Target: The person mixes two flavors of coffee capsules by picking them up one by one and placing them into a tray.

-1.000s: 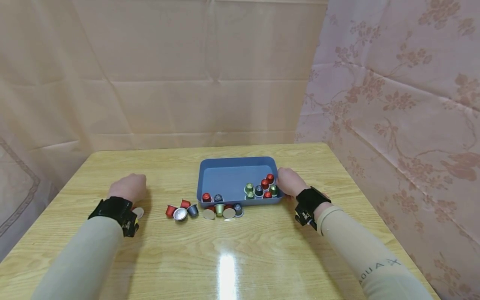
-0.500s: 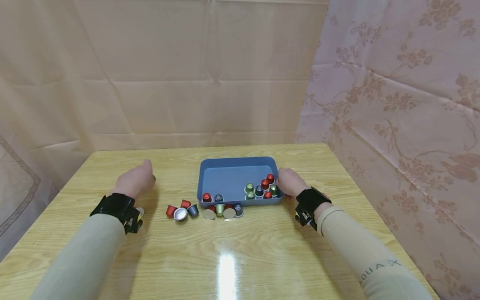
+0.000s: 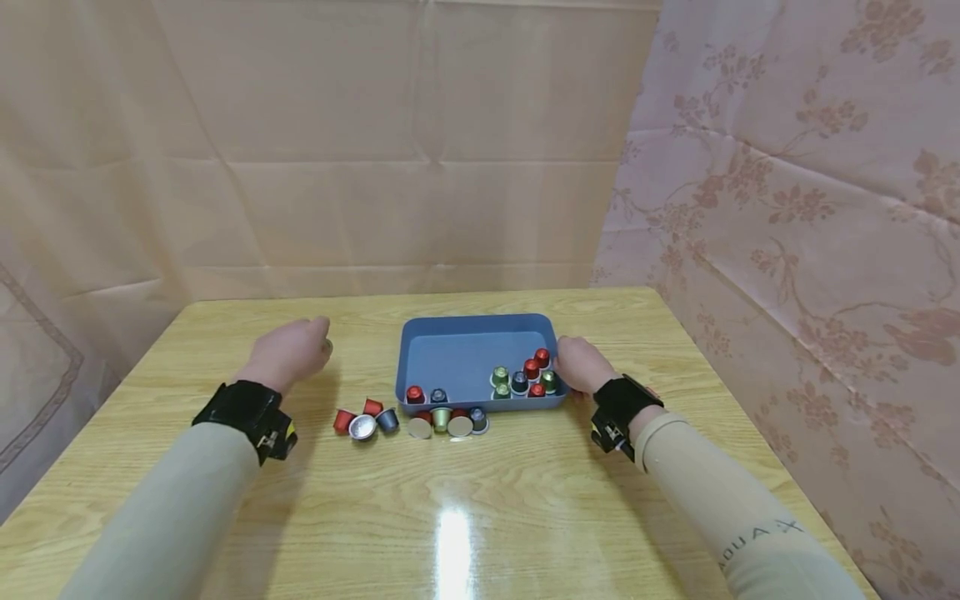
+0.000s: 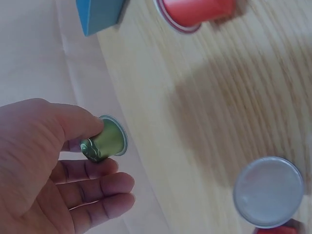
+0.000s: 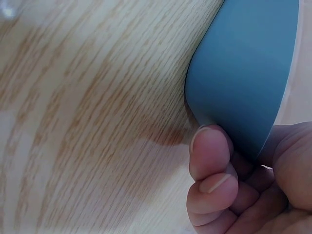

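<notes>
My left hand (image 3: 288,354) is raised over the table left of the tray, its thumb and fingers pinching a green coffee capsule (image 4: 108,141). In the left wrist view the capsule is tilted, with its silver rim facing away from the palm. The right hand (image 3: 581,364) grips the right end of the blue tray (image 3: 450,350). From the right wrist, its fingers curl under the tray's wall (image 5: 239,73), with the thumb largely out of sight. Inside the tray, several red, green and dark capsules (image 3: 519,382) cluster at the front right. A red capsule (image 3: 415,394) and a dark one (image 3: 438,397) occupy the front left.
Several loose capsules (image 3: 363,427) lie on the wooden table (image 3: 345,508) between the left arm and the tray. Another row, including a green capsule (image 3: 441,419), lies along the tray's front wall. Cloth curtains (image 3: 420,167) hang behind and at the right.
My left hand has lifted from the left side of the table and moved right and away, toward the tray, carrying the green capsule. The right hand and tray stay in place.
</notes>
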Motion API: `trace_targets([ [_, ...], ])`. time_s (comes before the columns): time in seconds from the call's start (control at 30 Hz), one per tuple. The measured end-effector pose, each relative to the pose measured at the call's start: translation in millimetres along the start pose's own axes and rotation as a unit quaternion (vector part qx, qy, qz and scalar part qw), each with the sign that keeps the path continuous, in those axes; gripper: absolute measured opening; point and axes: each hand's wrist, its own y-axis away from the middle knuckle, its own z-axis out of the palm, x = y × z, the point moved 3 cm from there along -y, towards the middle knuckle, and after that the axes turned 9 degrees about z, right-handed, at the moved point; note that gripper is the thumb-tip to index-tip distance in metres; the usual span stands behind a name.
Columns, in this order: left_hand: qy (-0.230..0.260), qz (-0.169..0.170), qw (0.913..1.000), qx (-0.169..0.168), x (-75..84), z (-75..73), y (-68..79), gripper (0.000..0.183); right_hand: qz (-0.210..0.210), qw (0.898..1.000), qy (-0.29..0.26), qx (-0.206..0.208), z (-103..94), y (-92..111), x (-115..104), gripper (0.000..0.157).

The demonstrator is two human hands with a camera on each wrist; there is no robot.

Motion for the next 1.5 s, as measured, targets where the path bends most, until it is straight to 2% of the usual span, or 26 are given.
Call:
trace_targets([
  [0.27, -0.010, 0.035, 0.9992, 0.019, 14.5, -3.0, -4.9, 0.012, 0.000, 1.000, 0.005, -0.002, 0.6, -0.5, -0.6, 0.025],
  [0.5, -0.006, 0.054, 0.9983, 0.022, 24.7, -2.7, -9.0, 0.012, 0.014, 1.000, 0.001, 0.002, 1.3, -2.9, -1.2, 0.024],
  [0.73, -0.009, 0.069, 0.9972, 0.027, 39.0, -2.8, -12.3, 0.013, 0.009, 1.000, 0.004, 0.002, 0.7, -1.6, -1.6, 0.023],
  [0.9, -0.009, 0.077, 0.9967, 0.022, 52.7, -3.3, -15.6, 0.015, 0.009, 1.000, 0.003, -0.003, 0.8, -0.3, -1.0, 0.022],
  [1.23, -0.009, 0.119, 0.9924, 0.031, 84.6, -1.9, -24.2, 0.017, 0.019, 1.000, -0.003, -0.002, 2.3, 0.1, 0.8, 0.025],
  [1.5, -0.007, 0.142, 0.9896, 0.017, 103.8, 1.6, -27.6, 0.019, 0.016, 1.000, -0.003, -0.001, 2.0, 0.1, 1.1, 0.025],
])
